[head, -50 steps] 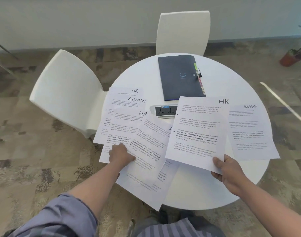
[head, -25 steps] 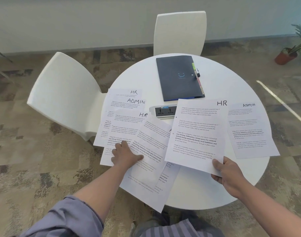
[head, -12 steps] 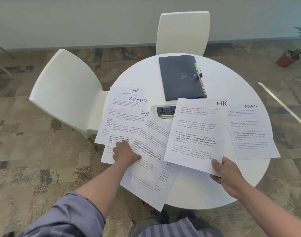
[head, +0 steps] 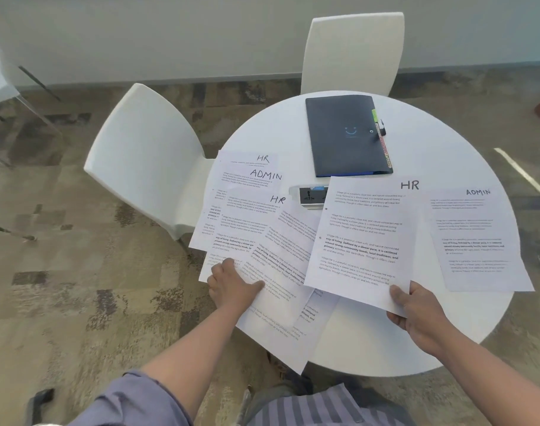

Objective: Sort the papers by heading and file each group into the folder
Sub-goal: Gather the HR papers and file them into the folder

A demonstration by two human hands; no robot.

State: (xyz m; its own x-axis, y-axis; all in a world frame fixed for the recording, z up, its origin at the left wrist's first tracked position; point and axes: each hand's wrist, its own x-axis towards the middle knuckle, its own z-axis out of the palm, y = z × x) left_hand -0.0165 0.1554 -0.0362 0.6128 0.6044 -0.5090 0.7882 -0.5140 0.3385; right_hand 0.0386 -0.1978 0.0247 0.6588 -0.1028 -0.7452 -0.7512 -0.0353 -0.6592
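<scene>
The right hand [head: 416,315] pinches the near corner of one sheet headed HR [head: 364,238], thumb on top, while the left hand [head: 232,285] presses flat, fingers spread, on a fanned pile of papers [head: 262,238] at 9 o'clock on the round white table [head: 385,342] — three headings show there, two HR and one ADMIN, and its near sheets overhang the table's edge. One lone ADMIN sheet [head: 474,238] lies at 3 o'clock reaching the rim, a dark closed folder [head: 342,133] with coloured tabs sits at 12 o'clock, bare tabletop lies at 5 o'clock — and two white chairs [head: 146,155] stand at 10 and 12.
</scene>
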